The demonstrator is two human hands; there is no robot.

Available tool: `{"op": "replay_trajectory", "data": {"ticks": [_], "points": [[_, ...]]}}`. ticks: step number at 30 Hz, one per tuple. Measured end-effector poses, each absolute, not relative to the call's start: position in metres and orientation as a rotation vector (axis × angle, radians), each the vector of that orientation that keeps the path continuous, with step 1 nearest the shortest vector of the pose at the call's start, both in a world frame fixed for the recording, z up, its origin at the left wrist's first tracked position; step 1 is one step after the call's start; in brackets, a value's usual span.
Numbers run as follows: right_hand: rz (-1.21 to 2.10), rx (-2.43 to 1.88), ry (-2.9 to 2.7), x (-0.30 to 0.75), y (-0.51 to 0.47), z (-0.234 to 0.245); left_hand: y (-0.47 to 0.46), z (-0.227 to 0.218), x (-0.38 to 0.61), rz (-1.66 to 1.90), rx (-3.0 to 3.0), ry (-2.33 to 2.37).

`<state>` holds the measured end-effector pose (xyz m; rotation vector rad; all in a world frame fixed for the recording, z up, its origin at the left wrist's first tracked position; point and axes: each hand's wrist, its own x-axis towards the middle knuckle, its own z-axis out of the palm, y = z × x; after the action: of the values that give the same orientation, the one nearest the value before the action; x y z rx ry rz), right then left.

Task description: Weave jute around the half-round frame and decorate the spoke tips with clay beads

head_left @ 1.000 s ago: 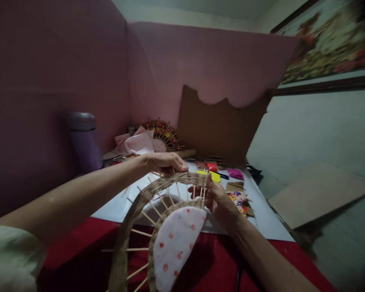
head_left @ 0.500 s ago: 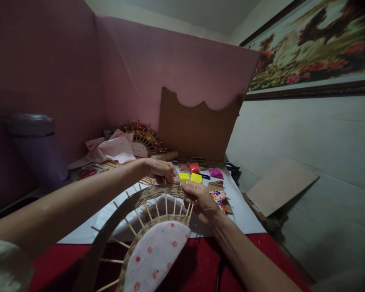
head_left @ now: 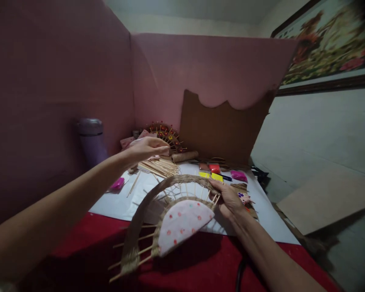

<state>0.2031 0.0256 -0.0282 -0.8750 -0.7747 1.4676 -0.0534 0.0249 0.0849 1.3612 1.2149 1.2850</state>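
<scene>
A half-round fan-shaped frame has a white spotted cloth centre [head_left: 181,227], thin wooden spokes and an outer band of woven twine [head_left: 142,198]. My right hand [head_left: 229,198] grips the right end of this woven frame, thumb on top of the band. The frame tilts over the table's front, its lower left spokes sticking out past the weave. My left hand [head_left: 149,147] is raised away from the frame, above a pile of thin wooden sticks [head_left: 159,166]. Its fingers are bent and pressed together; what they hold, if anything, is too fine to make out.
Behind stand a decorated woven half-round [head_left: 170,136], a twine roll [head_left: 185,156] and a cardboard sheet [head_left: 219,129]. Yellow packets [head_left: 216,177], a red packet [head_left: 214,168] and a magenta packet [head_left: 239,175] lie on white paper [head_left: 270,219]. A purple tumbler [head_left: 93,142] stands left.
My left hand has left the band and moved up and to the left. My right hand keeps hold of the woven frame. The view has turned left.
</scene>
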Motion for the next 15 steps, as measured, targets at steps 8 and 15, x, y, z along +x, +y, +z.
{"op": "replay_trajectory", "data": {"ticks": [8,15], "points": [[1.392,-0.789,-0.576,0.207,0.038,-0.031,-0.049,0.018,-0.113,1.349,1.315,1.435],[1.328,-0.742,-0.55,0.205,0.031,-0.023,-0.081,-0.01,-0.108,1.358,1.218,1.439]]}}
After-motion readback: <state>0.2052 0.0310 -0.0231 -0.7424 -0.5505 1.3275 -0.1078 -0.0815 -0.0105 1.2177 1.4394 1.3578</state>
